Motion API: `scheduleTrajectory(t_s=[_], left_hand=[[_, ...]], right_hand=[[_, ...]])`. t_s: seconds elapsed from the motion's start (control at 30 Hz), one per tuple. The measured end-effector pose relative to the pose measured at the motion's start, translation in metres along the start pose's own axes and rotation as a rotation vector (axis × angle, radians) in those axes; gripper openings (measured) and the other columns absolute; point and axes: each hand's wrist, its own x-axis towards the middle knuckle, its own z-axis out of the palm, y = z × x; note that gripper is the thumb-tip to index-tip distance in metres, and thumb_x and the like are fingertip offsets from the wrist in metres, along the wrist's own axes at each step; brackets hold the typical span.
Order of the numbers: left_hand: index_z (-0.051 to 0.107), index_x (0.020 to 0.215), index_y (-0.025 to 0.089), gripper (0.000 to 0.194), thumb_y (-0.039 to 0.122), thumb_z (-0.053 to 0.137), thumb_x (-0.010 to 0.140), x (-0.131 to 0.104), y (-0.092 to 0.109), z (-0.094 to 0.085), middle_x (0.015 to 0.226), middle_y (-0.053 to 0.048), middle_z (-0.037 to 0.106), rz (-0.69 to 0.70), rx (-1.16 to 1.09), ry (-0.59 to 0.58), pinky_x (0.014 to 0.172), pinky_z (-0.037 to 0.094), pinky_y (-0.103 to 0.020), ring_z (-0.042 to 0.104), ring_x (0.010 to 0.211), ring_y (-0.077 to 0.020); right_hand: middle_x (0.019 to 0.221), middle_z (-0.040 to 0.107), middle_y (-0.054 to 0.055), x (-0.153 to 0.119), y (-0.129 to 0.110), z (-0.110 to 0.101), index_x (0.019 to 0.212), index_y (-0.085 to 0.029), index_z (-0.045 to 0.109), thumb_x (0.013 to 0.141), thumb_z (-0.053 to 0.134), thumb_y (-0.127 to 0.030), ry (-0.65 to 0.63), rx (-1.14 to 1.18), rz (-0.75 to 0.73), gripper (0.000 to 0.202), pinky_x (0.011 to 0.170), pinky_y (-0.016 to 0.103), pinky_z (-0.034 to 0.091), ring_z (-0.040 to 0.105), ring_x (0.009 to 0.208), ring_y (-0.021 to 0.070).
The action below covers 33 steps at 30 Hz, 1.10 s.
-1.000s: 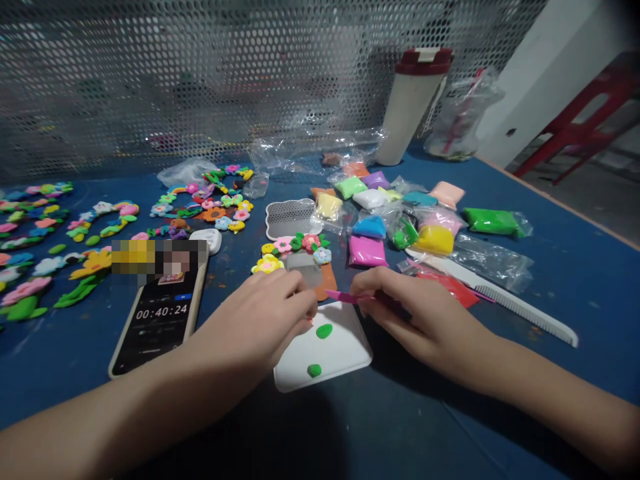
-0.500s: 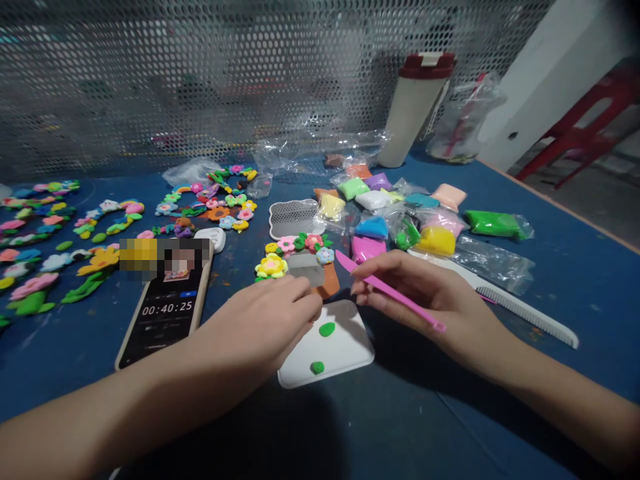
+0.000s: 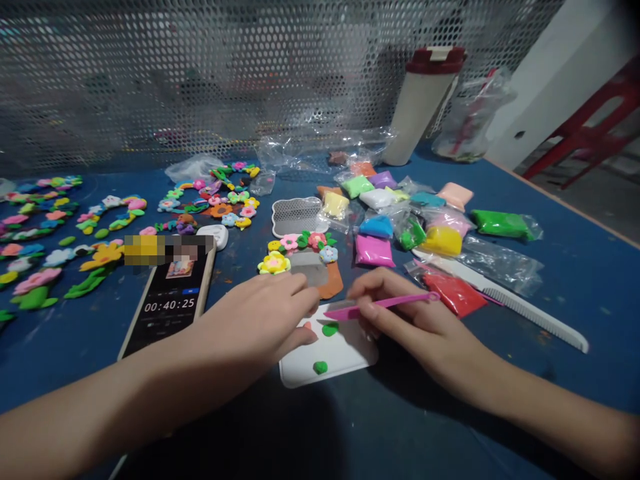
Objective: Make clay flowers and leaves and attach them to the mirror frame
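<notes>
Pink knife point(image 3: 405, 300) is what I have in the right hand point(image 3: 420, 330), its blade over the white board point(image 3: 345, 350). Under it all on my screen spreads the blue desk point(image 3: 425, 433), a pale cup point(image 3: 420, 113) standing at the back. I have the right thumb and fingers closed around the knife; the left hand point(image 3: 273, 307) is loosely curled over the board's left part, thumb slightly apart. A white comb point(image 3: 540, 319) lies to the right, a phone point(image 3: 167, 303) to the left, partly under the left forearm point(image 3: 165, 377). Just beyond the board sits a flowered frame point(image 3: 333, 283), with small bags of clay point(image 3: 375, 251) to its right. On the board I make out a green oval point(image 3: 330, 329) just below the blade, a green lump point(image 3: 321, 367) nearer the front and, close by the left hand, a salmon bit point(image 3: 307, 326); whether that hand grips it I cannot tell
</notes>
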Motion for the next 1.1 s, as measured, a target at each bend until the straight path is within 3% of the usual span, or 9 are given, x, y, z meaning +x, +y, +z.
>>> scheduleTrajectory(t_s=[0.23, 0.37, 0.47, 0.63, 0.73, 0.9, 0.97, 1.1], left_hand=[[0.057, 0.090, 0.019, 0.013, 0.031, 0.056, 0.086, -0.002, -0.002, -0.001, 0.090, -0.002, 0.057, 0.041, -0.073, 0.112, 0.064, 0.039, -0.027, 0.054, 0.078, -0.0183], [0.057, 0.082, 0.019, 0.018, 0.026, 0.044, 0.092, -0.002, 0.003, -0.002, 0.083, -0.001, 0.056, 0.115, -0.113, 0.229, 0.067, 0.038, -0.027, 0.053, 0.079, -0.0168], [0.057, 0.079, 0.018, 0.019, 0.028, 0.046, 0.092, -0.002, 0.007, -0.003, 0.080, -0.001, 0.056, 0.135, -0.109, 0.238, 0.066, 0.037, -0.027, 0.051, 0.076, -0.0164], [0.054, 0.075, 0.018, 0.022, 0.025, 0.042, 0.093, -0.002, 0.008, -0.004, 0.080, -0.001, 0.054, 0.128, -0.032, 0.264, 0.061, 0.034, -0.028, 0.048, 0.070, -0.0157], [0.053, 0.075, 0.019, 0.024, 0.026, 0.041, 0.094, -0.003, 0.008, -0.002, 0.079, -0.001, 0.054, 0.123, -0.002, 0.225, 0.061, 0.033, -0.029, 0.047, 0.070, -0.0164], [0.054, 0.077, 0.019, 0.024, 0.028, 0.040, 0.094, -0.006, 0.008, 0.005, 0.079, -0.001, 0.054, 0.092, 0.056, 0.164, 0.061, 0.032, -0.030, 0.048, 0.070, -0.0176], [0.054, 0.077, 0.019, 0.022, 0.029, 0.043, 0.093, -0.006, 0.007, 0.007, 0.080, -0.001, 0.055, 0.060, 0.057, 0.141, 0.061, 0.032, -0.030, 0.049, 0.070, -0.0175], [0.054, 0.076, 0.019, 0.020, 0.027, 0.046, 0.092, -0.007, 0.005, 0.009, 0.079, 0.000, 0.056, 0.087, 0.069, 0.146, 0.062, 0.030, -0.030, 0.050, 0.069, -0.0168]], right_hand=[[0.077, 0.065, 0.000, 0.003, -0.001, -0.010, 0.081, -0.020, 0.067, 0.083, 0.063, -0.024, 0.055, -0.060, -0.046, 0.006, 0.061, 0.022, 0.047, 0.059, 0.070, 0.0121], [0.072, 0.066, -0.001, 0.003, 0.000, -0.009, 0.080, -0.020, 0.069, 0.081, 0.065, -0.025, 0.059, 0.008, -0.040, 0.006, 0.058, 0.021, 0.047, 0.060, 0.063, 0.0108], [0.069, 0.065, -0.002, 0.003, 0.001, -0.008, 0.078, -0.020, 0.069, 0.080, 0.067, -0.024, 0.063, 0.100, -0.024, 0.005, 0.056, 0.019, 0.046, 0.058, 0.060, 0.0088], [0.076, 0.066, -0.001, 0.004, 0.005, -0.015, 0.097, -0.024, 0.067, 0.082, 0.065, -0.027, 0.155, 0.120, -0.064, 0.016, 0.059, 0.022, 0.048, 0.060, 0.063, 0.0108], [0.084, 0.065, 0.000, 0.006, 0.004, -0.024, 0.101, -0.025, 0.063, 0.082, 0.065, -0.025, 0.213, -0.077, -0.207, 0.019, 0.062, 0.023, 0.048, 0.061, 0.071, 0.0120], [0.079, 0.064, 0.005, 0.008, 0.002, -0.031, 0.087, -0.019, 0.067, 0.086, 0.054, -0.012, 0.017, -0.769, -0.542, 0.015, 0.062, 0.026, 0.044, 0.058, 0.073, 0.0153], [0.077, 0.063, 0.005, 0.009, 0.003, -0.028, 0.084, -0.017, 0.066, 0.086, 0.052, -0.009, -0.011, -0.818, -0.565, 0.016, 0.061, 0.026, 0.043, 0.057, 0.072, 0.0155], [0.081, 0.062, 0.005, 0.009, 0.007, -0.023, 0.084, -0.018, 0.064, 0.087, 0.053, -0.014, -0.046, -0.702, -0.466, 0.012, 0.063, 0.024, 0.047, 0.058, 0.075, 0.0146]])
